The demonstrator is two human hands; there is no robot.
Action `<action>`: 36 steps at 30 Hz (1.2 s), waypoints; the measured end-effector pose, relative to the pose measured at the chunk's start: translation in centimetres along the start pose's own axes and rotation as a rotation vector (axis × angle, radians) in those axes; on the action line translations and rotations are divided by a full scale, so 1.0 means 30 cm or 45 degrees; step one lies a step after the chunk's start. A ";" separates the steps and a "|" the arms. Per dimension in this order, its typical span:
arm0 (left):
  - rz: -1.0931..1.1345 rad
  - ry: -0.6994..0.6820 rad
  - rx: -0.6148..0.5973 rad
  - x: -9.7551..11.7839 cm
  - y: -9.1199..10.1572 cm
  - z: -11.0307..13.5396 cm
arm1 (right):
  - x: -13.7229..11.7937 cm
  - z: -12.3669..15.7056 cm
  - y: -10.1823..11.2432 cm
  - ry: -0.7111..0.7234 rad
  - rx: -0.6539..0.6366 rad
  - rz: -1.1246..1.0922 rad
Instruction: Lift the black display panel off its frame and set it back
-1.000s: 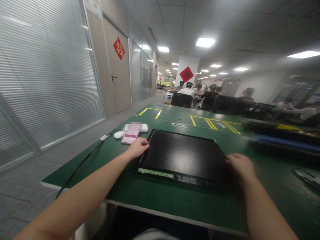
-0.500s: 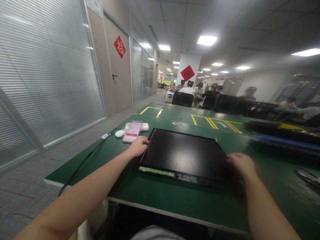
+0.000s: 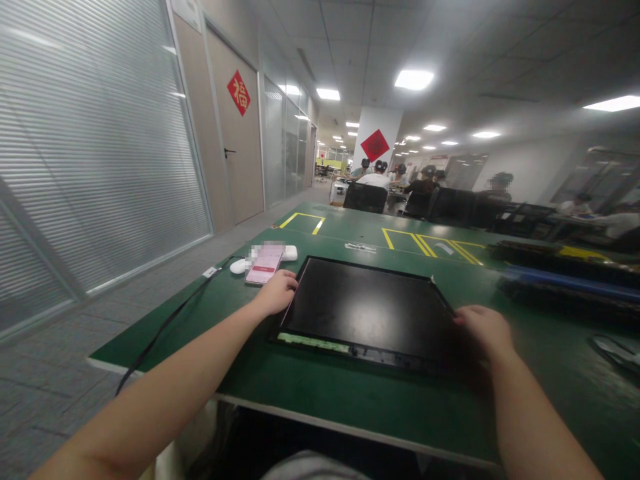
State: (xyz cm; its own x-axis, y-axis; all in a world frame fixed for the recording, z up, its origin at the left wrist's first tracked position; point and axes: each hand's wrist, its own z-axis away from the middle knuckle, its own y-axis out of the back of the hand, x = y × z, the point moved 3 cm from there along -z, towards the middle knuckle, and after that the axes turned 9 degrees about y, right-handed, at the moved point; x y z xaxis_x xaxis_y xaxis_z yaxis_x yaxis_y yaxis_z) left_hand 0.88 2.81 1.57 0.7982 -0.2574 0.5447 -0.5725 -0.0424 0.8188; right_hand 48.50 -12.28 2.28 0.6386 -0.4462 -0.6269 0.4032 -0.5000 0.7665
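Note:
A flat black display panel [image 3: 370, 300] lies face up before me, with a green strip [image 3: 314, 343] along the left part of its near edge. My left hand [image 3: 278, 292] is closed on the panel's left edge, fingers curled at the rim. On the opposite side, my right hand [image 3: 485, 328] grips the right edge, its fingertips partly hidden beside the frame. A phone [image 3: 265, 264] with a lit pink screen lies just beyond my left hand.
The green table [image 3: 200, 340] carries yellow tape outlines [image 3: 425, 244] at its far side. White items [image 3: 240, 266] flank the phone; a black cable [image 3: 173, 319] runs off the left edge. Dark stacked parts [image 3: 570, 287] lie at right. People [image 3: 375, 177] sit farther back.

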 end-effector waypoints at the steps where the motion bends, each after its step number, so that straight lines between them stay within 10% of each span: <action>1: -0.007 -0.002 0.003 0.001 -0.001 0.001 | 0.000 0.000 0.000 0.003 0.000 0.003; 22: -0.029 -0.201 -0.052 0.041 -0.002 0.045 | -0.016 0.003 -0.006 0.069 -0.012 0.145; 36: -0.047 -0.595 -0.582 0.114 0.061 0.127 | -0.070 0.022 -0.114 0.554 -0.262 0.193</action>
State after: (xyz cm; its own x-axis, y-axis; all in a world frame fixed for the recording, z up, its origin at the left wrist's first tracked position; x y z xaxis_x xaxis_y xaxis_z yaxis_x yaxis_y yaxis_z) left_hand 1.86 -1.83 4.23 0.5912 -0.6604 0.4630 -0.3268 0.3287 0.8861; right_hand 45.35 -10.13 0.89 0.8964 -0.1299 -0.4237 0.3774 -0.2774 0.8836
